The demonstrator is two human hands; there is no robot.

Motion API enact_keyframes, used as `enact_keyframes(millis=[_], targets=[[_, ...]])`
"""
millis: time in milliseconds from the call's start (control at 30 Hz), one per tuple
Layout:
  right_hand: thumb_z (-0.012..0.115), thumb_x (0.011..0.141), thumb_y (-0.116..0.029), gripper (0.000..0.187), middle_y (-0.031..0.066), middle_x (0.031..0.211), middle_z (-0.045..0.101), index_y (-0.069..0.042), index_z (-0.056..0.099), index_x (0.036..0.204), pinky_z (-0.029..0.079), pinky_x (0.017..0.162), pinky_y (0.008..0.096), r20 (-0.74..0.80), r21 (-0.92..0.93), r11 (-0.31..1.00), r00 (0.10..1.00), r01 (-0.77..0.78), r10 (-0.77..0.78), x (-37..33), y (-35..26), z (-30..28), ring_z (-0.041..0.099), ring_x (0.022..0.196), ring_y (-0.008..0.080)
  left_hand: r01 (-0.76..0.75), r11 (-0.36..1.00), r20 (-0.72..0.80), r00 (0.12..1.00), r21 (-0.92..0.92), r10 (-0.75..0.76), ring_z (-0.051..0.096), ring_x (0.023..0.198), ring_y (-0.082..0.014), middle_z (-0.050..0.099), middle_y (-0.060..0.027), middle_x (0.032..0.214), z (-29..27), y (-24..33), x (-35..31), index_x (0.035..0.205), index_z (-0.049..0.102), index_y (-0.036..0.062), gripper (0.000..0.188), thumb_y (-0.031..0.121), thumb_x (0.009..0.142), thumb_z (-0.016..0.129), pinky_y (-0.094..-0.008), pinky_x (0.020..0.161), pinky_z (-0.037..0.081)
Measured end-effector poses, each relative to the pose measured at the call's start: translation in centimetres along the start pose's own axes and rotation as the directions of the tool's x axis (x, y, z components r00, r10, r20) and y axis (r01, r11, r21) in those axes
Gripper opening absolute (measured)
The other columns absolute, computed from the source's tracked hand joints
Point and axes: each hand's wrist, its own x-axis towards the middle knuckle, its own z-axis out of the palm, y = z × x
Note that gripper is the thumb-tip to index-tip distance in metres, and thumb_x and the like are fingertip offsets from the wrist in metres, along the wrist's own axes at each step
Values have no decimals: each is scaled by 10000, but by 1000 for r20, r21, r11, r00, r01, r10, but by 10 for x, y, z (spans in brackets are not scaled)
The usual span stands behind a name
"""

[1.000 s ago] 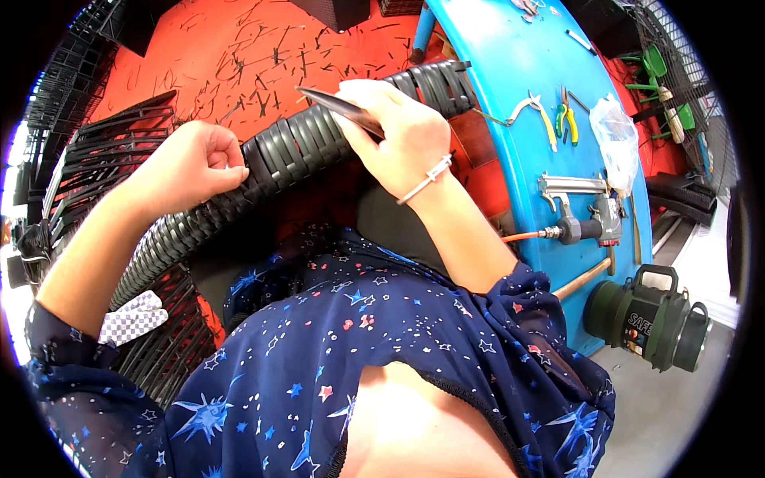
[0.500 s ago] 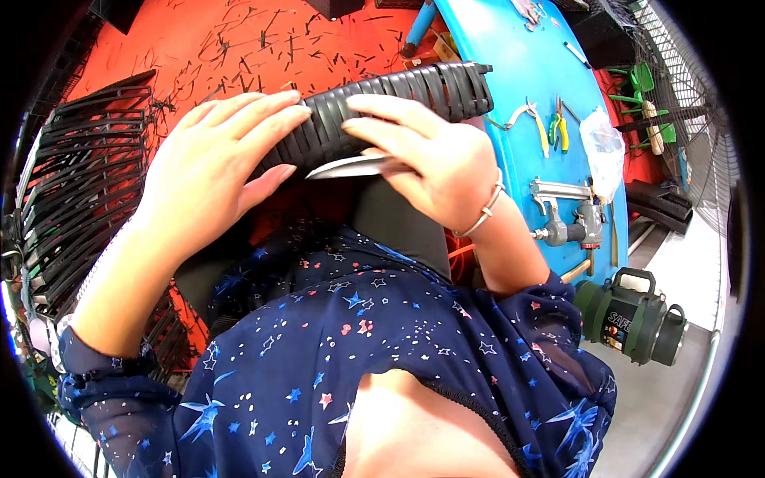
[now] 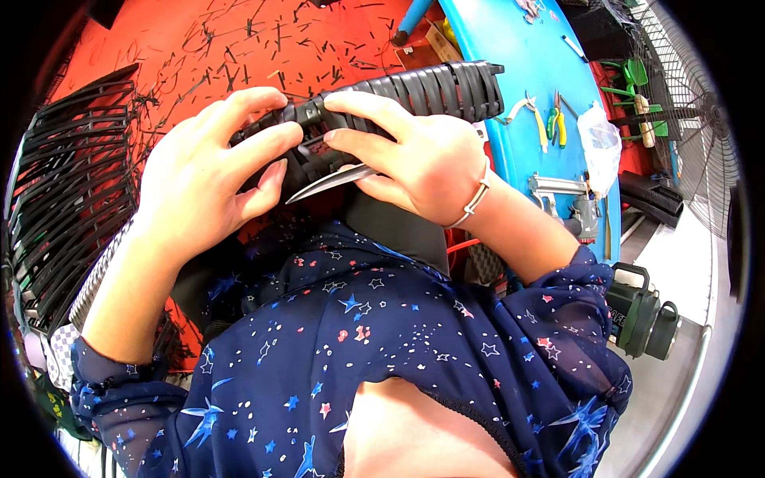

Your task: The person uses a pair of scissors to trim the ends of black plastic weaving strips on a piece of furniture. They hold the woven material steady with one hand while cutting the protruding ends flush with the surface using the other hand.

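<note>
A long black piece wrapped in flat woven strips point(image 3: 430, 89) lies across in front of me, over my lap. My left hand point(image 3: 211, 163) grips its left end, fingertips on the strips and thumb below. My right hand point(image 3: 406, 155) presses thin fingers onto the weave near the middle. Tucked in that same hand is a pointed metal blade point(image 3: 331, 183), its tip angled down to the left. Its handle is hidden in the palm, so I cannot tell whether it is a knife or scissors. The strips between my two hands look looser and partly open.
On the blue table point(image 3: 510, 48) at right lie pliers point(image 3: 555, 127), cutters point(image 3: 535, 119), a pneumatic tool point(image 3: 586, 215) and a clear plastic bag point(image 3: 599, 143). Black slatted frames point(image 3: 76, 191) stack at left. Black scraps litter the red floor point(image 3: 183, 48). A fan point(image 3: 701, 119) and dark green flask point(image 3: 637, 315) are at right.
The black piece has shifted slightly right and turned, showing its looser left end. My left fingers have spread and curled around it; the right hand and blade moved a little left and down.
</note>
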Motion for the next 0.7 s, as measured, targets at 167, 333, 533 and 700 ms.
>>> enact_keyframes(millis=[167, 333, 533, 700], targets=[[769, 693, -209, 429, 23, 1339, 609, -146, 724, 1115, 582, 680, 311, 11, -12, 999, 999, -53, 53, -3, -1, 1, 711, 941, 197, -4, 999, -80, 997, -38, 1, 692, 860, -239, 659, -76, 1195, 2, 0, 0, 1022, 699, 111, 299, 1, 743, 693, -333, 754, 570], [781, 770, -304, 384, 20, 1330, 613, -146, 726, 1115, 585, 690, 311, -8, 24, 997, 997, -77, 77, -4, 0, 1, 713, 931, 202, 6, 994, -95, 995, -113, -17, 704, 872, -261, 672, -102, 1181, 4, -3, 1, 1018, 701, 79, 265, -40, 783, 665, -337, 764, 577], [710, 869, -367, 307, 14, 1161, 635, -105, 711, 1028, 543, 559, 310, -63, -37, 999, 998, 17, -20, -2, 5, -1, 672, 633, 191, 44, 998, -44, 998, -41, -45, 683, 892, -220, 641, -49, 1172, 8, 2, 4, 1073, 699, 140, 253, 56, 835, 685, -331, 746, 563], [685, 896, -351, 280, 20, 1193, 627, -135, 698, 1074, 555, 585, 335, -23, -50, 998, 999, 29, -31, -11, 9, -1, 688, 677, 214, 51, 998, 63, 997, -40, -49, 667, 947, -242, 600, -73, 1247, 8, 5, 11, 1133, 691, 127, 286, 56, 856, 676, -350, 793, 551]])
